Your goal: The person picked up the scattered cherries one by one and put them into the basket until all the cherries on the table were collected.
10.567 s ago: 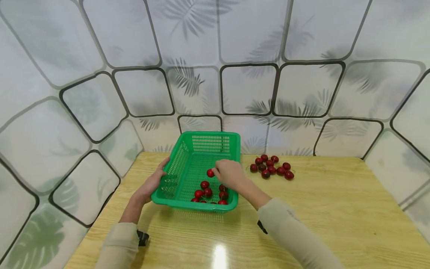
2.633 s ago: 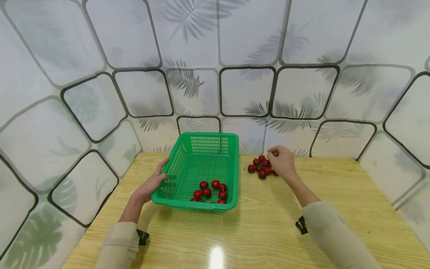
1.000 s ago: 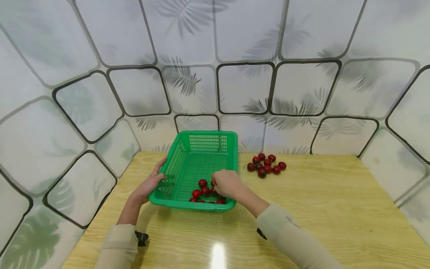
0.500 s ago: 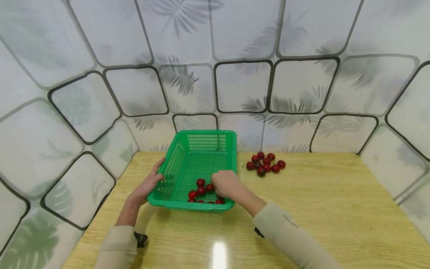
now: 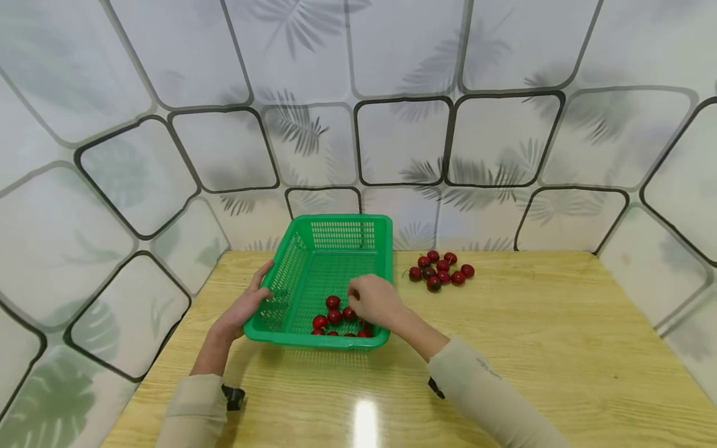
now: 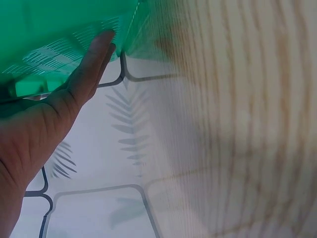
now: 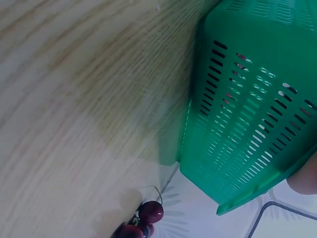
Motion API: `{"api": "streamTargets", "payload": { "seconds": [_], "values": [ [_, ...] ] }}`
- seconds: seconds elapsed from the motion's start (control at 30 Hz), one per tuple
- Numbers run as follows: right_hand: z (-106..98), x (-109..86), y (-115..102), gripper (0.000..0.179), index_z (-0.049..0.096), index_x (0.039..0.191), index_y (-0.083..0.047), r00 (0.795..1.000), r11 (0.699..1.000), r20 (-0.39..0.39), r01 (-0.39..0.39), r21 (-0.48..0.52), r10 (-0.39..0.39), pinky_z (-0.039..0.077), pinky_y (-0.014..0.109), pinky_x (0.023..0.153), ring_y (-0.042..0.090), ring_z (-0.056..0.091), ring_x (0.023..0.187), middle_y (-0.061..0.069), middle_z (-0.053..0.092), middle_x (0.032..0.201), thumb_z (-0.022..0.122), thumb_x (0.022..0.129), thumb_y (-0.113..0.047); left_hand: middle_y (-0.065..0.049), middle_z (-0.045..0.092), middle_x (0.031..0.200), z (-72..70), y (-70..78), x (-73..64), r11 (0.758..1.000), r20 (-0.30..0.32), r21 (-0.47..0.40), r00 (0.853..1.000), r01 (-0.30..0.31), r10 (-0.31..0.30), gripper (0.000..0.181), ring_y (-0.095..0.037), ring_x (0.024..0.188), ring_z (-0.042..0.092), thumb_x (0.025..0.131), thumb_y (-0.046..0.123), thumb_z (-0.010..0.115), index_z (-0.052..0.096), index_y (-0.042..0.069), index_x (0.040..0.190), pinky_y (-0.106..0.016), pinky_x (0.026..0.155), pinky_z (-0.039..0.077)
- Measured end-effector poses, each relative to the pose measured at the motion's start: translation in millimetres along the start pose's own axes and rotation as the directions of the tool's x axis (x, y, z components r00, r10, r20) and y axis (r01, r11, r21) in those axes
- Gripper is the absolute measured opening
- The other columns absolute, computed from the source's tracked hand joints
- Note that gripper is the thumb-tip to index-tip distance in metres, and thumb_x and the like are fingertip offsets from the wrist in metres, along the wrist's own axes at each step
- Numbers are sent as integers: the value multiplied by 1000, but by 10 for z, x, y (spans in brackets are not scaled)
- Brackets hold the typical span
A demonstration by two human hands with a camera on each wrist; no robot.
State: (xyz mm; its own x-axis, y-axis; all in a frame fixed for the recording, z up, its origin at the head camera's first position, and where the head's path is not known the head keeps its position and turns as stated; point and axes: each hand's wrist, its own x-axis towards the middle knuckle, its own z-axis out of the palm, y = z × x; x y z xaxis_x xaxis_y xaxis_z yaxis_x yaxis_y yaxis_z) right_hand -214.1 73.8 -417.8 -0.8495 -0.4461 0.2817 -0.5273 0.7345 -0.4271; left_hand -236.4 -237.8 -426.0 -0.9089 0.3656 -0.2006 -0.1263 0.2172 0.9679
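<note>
A green plastic basket (image 5: 336,341) stands on the table, with several red cherries (image 5: 334,317) in its near end. My left hand (image 5: 244,311) grips the basket's left side, thumb over the rim; in the left wrist view its fingers (image 6: 94,64) lie along the outer wall. My right hand (image 5: 376,303) is bent over the basket's right side, above the cherries, fingers curled downward. Its fingertips are mostly hidden, and I cannot tell whether they hold a cherry stem. In the right wrist view only a bit of that hand (image 7: 304,177) shows at the basket's rim.
To the right of the basket, near the back wall, lies a loose pile of dark red cherries (image 5: 442,275); part of the pile (image 7: 150,212) shows in the right wrist view. A patterned cloth wall (image 5: 403,143) closes off the wooden table's (image 5: 504,348) back and sides.
My right hand went to the pile and came back over the basket, dipped among the cherries, and has now risen slightly. The pile has one cherry fewer. My left hand stays on the basket.
</note>
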Motion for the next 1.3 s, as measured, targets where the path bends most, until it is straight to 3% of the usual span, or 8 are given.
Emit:
{"api": "streamTargets", "payload": {
  "seconds": [0.1,0.2,0.33,0.53,0.67,0.8,0.97,1.3],
  "values": [
    [4,-7,48,11,74,91,-6,983,987,-185,18,163,12,52,38,79,24,62,90,7,70,92,63,89,-2,-25,3,159,-2,-3,4,1000,-1,2,1000,5,-5,80,-28,88,59,98,9,36,-8,35,159,-37,69,53],
    [-36,-21,156,15,73,97,-1,933,958,-348,13,286,92,50,44,88,30,60,99,12,68,100,61,88,0,-24,1,160,3,-6,15,1000,1,12,1000,11,-11,79,-29,92,58,98,9,36,-7,36,159,-37,71,53],
    [-182,-88,444,21,71,106,3,876,936,-421,-89,340,236,48,49,90,34,59,105,17,66,108,58,90,-2,-22,0,160,3,-15,32,1000,4,15,1000,19,-19,79,-29,95,56,98,10,36,-6,36,159,-36,72,53],
    [-429,-308,1008,29,67,116,3,873,906,-253,-373,202,416,49,51,80,41,53,108,24,57,120,53,93,-9,-28,9,156,-17,-24,6,999,9,-30,1000,27,-27,80,-25,83,61,98,8,35,-7,37,159,-34,67,54],
    [-483,-461,1300,30,63,118,4,867,875,-120,-481,58,484,47,52,81,46,49,111,28,52,122,51,93,-9,-28,9,156,-22,-15,-15,999,5,-31,1000,25,-25,80,-24,82,62,98,8,35,-8,37,159,-34,66,54],
    [-471,-557,1451,31,62,118,7,865,865,-50,-501,-40,499,46,53,86,48,48,111,31,52,120,52,93,-9,-28,8,157,-16,-2,-25,999,4,-26,1000,26,-26,80,-25,83,61,98,9,35,-8,37,159,-35,67,54],
    [-457,-585,1503,29,62,116,6,863,860,-38,-506,-69,504,45,55,88,48,46,113,31,50,121,50,95,-10,-28,8,157,-12,-2,-12,999,1,-24,1000,26,-26,80,-26,85,61,97,8,35,-7,36,159,-35,67,55],
    [-457,-575,1568,22,57,107,2,830,825,-2,-554,-117,557,41,40,57,33,50,81,29,47,114,48,99,-17,-23,4,160,-12,-25,19,1000,-10,5,1000,22,-22,79,-29,91,59,98,9,35,-5,37,159,-37,70,54]
  ]
}}
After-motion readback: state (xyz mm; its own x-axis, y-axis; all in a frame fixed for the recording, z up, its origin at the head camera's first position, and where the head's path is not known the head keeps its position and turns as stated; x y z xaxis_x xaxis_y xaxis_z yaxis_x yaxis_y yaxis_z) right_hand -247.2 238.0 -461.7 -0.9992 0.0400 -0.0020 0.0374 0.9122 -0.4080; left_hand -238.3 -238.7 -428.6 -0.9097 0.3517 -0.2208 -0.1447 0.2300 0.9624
